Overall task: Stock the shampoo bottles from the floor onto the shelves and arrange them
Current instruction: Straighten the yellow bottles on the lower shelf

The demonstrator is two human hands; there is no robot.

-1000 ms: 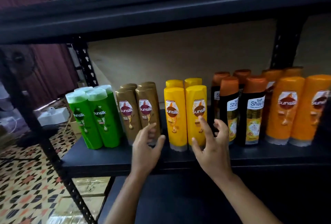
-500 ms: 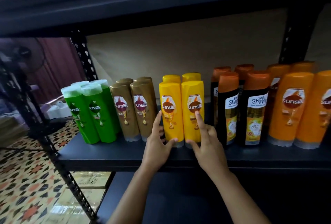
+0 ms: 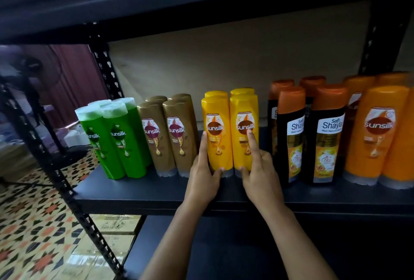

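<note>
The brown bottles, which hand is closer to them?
Left. The left hand is right beside the brown bottles, its fingers up the side of the yellow bottles next to them. The right hand touches the far yellow bottle, farther away.

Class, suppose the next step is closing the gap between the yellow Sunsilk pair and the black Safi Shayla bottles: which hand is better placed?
Probably the left hand: it flanks the yellow Sunsilk bottles on the side opposite the Safi Shayla bottles.
</note>
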